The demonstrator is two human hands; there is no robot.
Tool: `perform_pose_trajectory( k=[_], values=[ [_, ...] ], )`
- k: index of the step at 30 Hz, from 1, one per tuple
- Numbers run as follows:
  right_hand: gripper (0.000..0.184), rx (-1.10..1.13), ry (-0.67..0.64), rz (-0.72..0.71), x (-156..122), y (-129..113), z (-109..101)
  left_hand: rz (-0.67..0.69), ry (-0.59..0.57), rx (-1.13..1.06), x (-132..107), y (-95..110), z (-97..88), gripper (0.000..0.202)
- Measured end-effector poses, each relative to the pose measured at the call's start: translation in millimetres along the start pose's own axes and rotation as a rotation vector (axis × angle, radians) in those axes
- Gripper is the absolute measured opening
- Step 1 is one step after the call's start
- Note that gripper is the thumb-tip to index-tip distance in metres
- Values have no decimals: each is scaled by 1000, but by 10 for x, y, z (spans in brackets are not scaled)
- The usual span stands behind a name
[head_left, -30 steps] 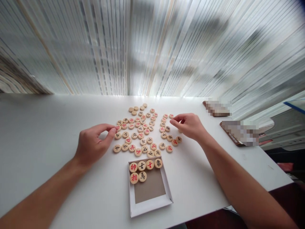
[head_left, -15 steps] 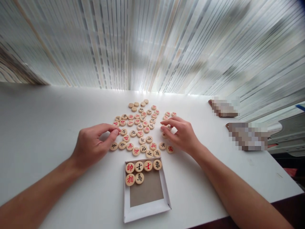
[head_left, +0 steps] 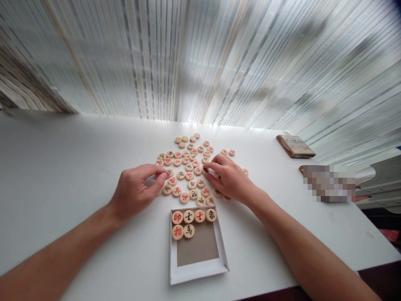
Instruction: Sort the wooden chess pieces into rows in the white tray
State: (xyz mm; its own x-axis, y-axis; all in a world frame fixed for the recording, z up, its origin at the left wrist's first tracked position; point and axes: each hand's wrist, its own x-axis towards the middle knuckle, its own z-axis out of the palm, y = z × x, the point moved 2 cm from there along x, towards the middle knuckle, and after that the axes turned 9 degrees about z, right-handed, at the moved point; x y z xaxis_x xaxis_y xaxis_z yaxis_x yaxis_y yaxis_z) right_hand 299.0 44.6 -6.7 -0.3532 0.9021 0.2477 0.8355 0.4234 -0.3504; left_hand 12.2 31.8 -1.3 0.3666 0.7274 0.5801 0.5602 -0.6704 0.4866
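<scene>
Several round wooden chess discs (head_left: pixel 188 167) with red or black characters lie face up on the white table (head_left: pixel 62 167). My left hand (head_left: pixel 138 190) sits at the group's left edge, thumb and forefinger pinched toward a disc; whether they grip it is hidden. My right hand (head_left: pixel 230 177) rests over the right side of the group, fingertips reaching a disc near the middle and covering several others. A shallow white box (head_left: pixel 199 269) in front of the discs holds a row of several discs (head_left: pixel 194 216) and two more beneath.
A small brown card box (head_left: pixel 295 146) lies at the far right of the table, with a blurred item (head_left: pixel 328 184) nearer the right edge. A wall of striped blinds (head_left: pixel 200 62) rises behind the table. The table's front edge runs at bottom right.
My right hand has moved from the far right discs leftward into the middle of the group. My left hand has stayed pinched at the left edge. The view shifted slightly.
</scene>
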Motion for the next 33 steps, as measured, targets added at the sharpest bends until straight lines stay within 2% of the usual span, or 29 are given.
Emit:
perform_pose_trajectory(
  k=[4, 9, 15, 17, 20, 23, 27, 33],
  values=[
    [7, 65, -10, 6, -36, -11, -27, 4, 6, -4, -7, -4, -1, 24],
    [2, 205, 53, 58, -28, 4, -18, 21, 1, -21, -4, 21, -7, 24],
    [22, 472, 154, 198, -35, -78, -152, 54, 27, -69, 9, 56, -13, 21],
    [28, 694, 100, 308, -16, -162, -186, 66, 28, -106, 12, 64, -13, 19],
    [36, 1198, -46, 501, 17, -349, -160, 71, 29, -144, 6, 108, -1, 16],
    [40, 1400, -130, 530, 9, -561, -86, -30, 45, -321, -28, 194, 43, 14],
    [33, 1453, -139, 557, -112, -736, 32, -180, -17, -678, -100, 340, 157, 22],
    [26, 1473, -135, 578, -280, -799, 56, -279, 3, -897, -123, 444, 193, 17]
  ],
)
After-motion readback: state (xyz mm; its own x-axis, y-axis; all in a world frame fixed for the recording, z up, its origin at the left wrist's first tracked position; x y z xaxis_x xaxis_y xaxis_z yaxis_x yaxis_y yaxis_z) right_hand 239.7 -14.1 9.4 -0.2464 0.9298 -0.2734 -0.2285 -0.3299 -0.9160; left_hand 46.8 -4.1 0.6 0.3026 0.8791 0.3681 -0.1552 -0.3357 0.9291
